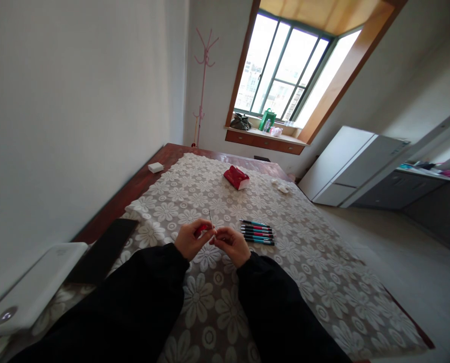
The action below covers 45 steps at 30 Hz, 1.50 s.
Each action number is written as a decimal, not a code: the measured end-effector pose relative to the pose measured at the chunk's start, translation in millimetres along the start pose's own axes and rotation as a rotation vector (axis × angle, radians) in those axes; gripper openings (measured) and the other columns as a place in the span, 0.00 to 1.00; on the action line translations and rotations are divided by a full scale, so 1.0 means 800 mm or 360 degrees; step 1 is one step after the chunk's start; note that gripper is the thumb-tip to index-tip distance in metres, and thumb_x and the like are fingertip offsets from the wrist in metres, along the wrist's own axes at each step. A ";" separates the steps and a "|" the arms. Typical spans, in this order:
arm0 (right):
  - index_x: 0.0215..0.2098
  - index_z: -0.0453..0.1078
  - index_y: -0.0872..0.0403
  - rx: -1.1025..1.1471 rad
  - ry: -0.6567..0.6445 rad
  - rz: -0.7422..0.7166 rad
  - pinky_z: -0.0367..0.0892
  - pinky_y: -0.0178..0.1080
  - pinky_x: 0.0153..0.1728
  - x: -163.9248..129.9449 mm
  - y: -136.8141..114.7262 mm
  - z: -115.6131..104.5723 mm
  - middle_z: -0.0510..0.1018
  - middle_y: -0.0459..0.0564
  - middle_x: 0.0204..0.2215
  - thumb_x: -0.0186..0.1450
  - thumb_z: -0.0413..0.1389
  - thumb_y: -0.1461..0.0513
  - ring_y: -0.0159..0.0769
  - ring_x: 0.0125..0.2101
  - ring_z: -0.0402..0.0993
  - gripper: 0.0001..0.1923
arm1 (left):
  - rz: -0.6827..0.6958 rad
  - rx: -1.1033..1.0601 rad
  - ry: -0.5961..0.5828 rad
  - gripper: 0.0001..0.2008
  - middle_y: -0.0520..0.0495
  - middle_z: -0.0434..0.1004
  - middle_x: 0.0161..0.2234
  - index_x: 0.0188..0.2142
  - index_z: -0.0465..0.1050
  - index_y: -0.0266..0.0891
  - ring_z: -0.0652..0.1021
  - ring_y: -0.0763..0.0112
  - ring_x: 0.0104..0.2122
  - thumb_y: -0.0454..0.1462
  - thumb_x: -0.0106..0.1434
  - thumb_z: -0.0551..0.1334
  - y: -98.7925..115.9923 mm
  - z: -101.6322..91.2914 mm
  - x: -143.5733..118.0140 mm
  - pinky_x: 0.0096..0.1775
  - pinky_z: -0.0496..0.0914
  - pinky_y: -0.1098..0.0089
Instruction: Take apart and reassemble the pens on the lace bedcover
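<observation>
A thin pen refill point(210, 218), long axis roughly upright, pinched at its base between the closed fingers of left hand point(190, 239) and right hand point(230, 244), above the lace-covered table point(304, 262), row of pens point(257, 232) nearer the right hand.

your light comes from 1 source, the window point(285, 70) at the far end, whose panes are blown out to near white while the room stays moderately dim and flat, with only soft, faint shadows on the tablecloth point(247, 212). your 2 black sleeves point(141, 302) read as almost solid dark shapes with little detail. the wide lens tilts and bends the walls and stretches things toward the edges, and the small things in your hands are too fine to resolve.
</observation>
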State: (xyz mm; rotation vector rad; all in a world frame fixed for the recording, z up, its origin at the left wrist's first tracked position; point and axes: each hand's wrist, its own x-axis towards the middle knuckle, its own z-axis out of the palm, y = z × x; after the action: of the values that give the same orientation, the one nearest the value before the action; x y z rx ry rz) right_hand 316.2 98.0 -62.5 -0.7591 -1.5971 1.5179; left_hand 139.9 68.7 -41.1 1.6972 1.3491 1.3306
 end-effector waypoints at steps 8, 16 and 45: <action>0.36 0.73 0.57 0.0140 -0.0122 0.0259 0.67 0.36 0.30 0.002 0.002 -0.006 0.81 0.52 0.29 0.54 0.66 0.53 0.34 0.28 0.77 0.18 | -0.0015 -0.0050 -0.0069 0.11 0.52 0.76 0.28 0.35 0.74 0.38 0.59 0.80 0.19 0.43 0.59 0.63 0.002 0.000 0.000 0.22 0.55 0.75; 0.32 0.73 0.56 0.0093 -0.0021 0.0157 0.65 0.35 0.26 0.003 -0.006 -0.005 0.79 0.49 0.25 0.55 0.65 0.52 0.33 0.25 0.74 0.17 | 0.0029 0.0050 -0.0182 0.12 0.57 0.62 0.19 0.37 0.74 0.38 0.60 0.78 0.20 0.44 0.62 0.60 -0.001 0.000 0.000 0.24 0.55 0.74; 0.33 0.70 0.54 0.0246 0.0394 -0.0125 0.58 0.33 0.19 -0.004 -0.013 0.011 0.72 0.45 0.22 0.57 0.64 0.54 0.29 0.20 0.64 0.13 | 0.0200 -0.0222 -0.0798 0.19 0.44 0.80 0.38 0.51 0.72 0.37 0.76 0.69 0.33 0.45 0.67 0.54 0.005 0.005 -0.003 0.33 0.67 0.73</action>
State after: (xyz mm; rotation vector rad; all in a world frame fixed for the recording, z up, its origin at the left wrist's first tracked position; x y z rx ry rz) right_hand 311.4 89.9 -52.1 -0.7561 -1.2968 1.4130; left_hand 145.3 65.8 -39.5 1.8775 0.8562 0.9446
